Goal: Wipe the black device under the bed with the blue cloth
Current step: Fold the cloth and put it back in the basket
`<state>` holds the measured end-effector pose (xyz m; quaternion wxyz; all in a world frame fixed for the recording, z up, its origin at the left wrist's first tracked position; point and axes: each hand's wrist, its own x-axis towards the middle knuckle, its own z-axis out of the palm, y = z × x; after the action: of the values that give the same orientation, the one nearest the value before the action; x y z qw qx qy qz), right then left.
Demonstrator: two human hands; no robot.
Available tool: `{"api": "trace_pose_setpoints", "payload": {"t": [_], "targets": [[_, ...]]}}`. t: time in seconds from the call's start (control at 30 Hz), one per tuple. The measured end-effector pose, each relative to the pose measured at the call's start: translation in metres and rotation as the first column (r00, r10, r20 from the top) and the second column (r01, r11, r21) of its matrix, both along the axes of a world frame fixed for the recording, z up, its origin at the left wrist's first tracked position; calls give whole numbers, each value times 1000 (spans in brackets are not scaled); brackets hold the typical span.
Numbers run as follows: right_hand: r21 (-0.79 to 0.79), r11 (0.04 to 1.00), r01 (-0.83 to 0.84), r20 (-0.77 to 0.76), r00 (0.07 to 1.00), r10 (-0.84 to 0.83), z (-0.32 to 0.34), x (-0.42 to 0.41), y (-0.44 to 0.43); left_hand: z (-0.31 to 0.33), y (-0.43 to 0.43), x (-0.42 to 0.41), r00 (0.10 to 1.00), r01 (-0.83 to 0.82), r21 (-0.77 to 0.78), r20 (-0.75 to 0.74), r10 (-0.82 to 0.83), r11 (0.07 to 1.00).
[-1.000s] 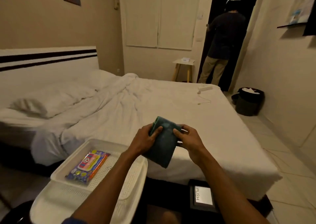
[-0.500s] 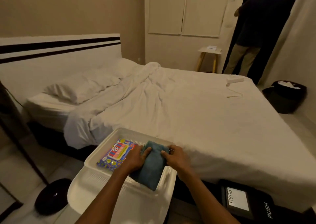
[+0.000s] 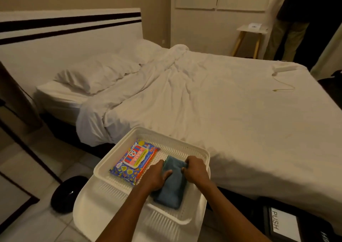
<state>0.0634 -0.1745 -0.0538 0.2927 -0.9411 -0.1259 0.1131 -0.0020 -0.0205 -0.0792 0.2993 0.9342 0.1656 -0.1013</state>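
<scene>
**Both hands on the folded blue cloth in the white basket**

Nearest to me, at the lower right, I see the black device with a white panel reading PUSH (image 3: 285, 223), sitting on the floor with its far part tucked under the bed's edge. Both forearms reach in from the bottom of the view. My left hand (image 3: 157, 175) presses down on the left side of the folded blue cloth (image 3: 172, 186), fingers curled over its edge; my right hand (image 3: 194, 169) is closed around the cloth's far right corner, pinching it. The cloth lies in the right half of the white perforated plastic basket (image 3: 140, 132), which rests on a larger white plastic tray (image 3: 92, 204). Just beside the cloth, in the basket's left half, lies a colourful blue and red pack of wet wipes (image 3: 135, 158), touching my left hand's side. The basket and tray stand between me and the bed, left of the device.

On the tiled floor to the left sits a round black object (image 3: 64, 195), partly hidden behind the tray. Beyond the basket spreads the bed with rumpled white sheets (image 3: 222, 103), a white pillow (image 3: 96, 73) near the striped headboard (image 3: 70, 29). A white power strip with a thin cable (image 3: 283, 68) lies at the bed's far right. Farther off, a small wooden-legged stool (image 3: 249, 36) stands by the wall, and another person's legs in tan trousers (image 3: 288, 38) stand in the dark doorway.
</scene>
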Motion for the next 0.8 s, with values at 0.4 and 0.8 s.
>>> {"api": "trace_pose_setpoints", "payload": {"t": [0.4, 0.8], "targets": [[-407, 859, -312, 232, 874, 427, -17, -25, -10, -19, 8, -15, 874, 324, 417, 211, -437, 849], [-610, 705, -362, 8, 887, 462, -13, -47, -6, -27, 12, -19, 894, 369, 584, -9, -449, 723]]}}
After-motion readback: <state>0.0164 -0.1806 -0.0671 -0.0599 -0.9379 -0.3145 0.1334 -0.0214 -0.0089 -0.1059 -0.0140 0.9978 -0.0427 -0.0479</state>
